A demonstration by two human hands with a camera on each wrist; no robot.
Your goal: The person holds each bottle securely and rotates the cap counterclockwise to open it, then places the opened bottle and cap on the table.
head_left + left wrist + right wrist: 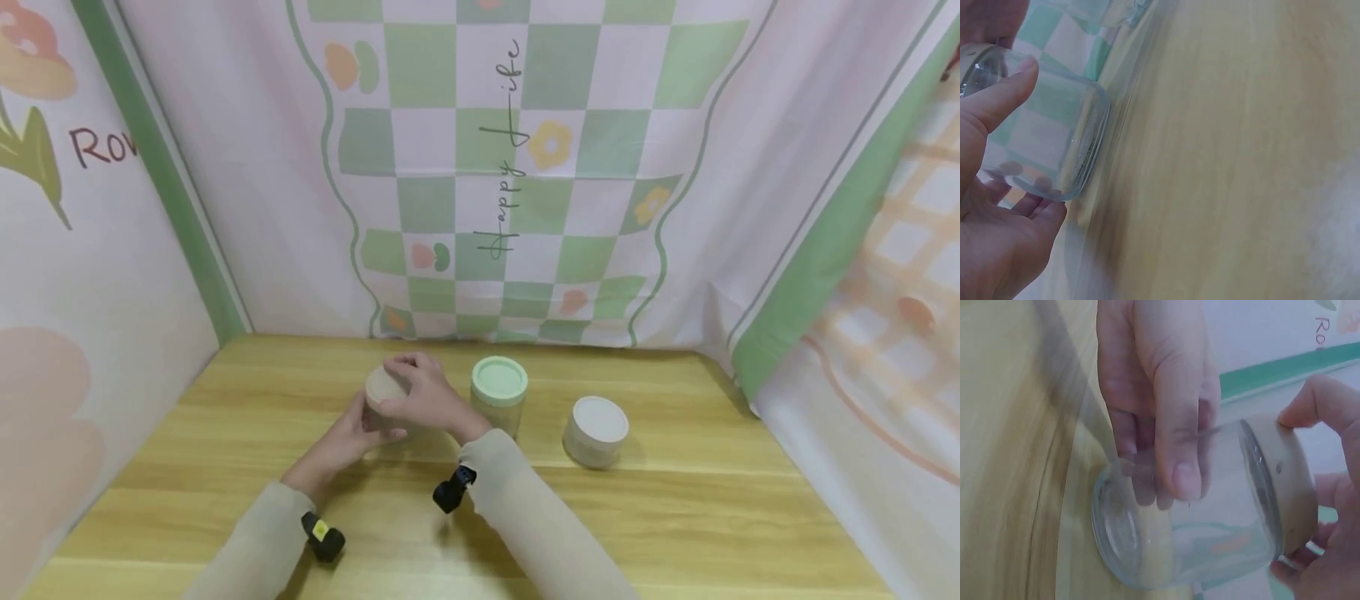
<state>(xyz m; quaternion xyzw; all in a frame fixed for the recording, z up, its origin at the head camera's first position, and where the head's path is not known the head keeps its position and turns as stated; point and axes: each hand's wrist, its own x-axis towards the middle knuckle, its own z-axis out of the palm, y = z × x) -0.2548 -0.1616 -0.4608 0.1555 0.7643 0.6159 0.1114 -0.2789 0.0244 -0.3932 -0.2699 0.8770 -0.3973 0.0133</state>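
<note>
A clear glass jar (1216, 512) with a beige lid (382, 385) stands between both hands, left of the table's middle. My left hand (347, 439) holds its glass body, thumb on the near side and fingers round the other. From above, my right hand (427, 400) grips the lid by its rim, thumb and fingers on opposite sides. In the right wrist view the lid (1286, 481) sits on the jar's mouth. Nothing shows inside the glass. Whether the jar's base touches the table cannot be told.
Just right of the hands stands a taller clear jar with a green lid (499, 382), partly behind the right wrist. Farther right is a short jar with a white lid (600, 419). The wooden table (675, 517) meets a patterned curtain (487, 167) at the back.
</note>
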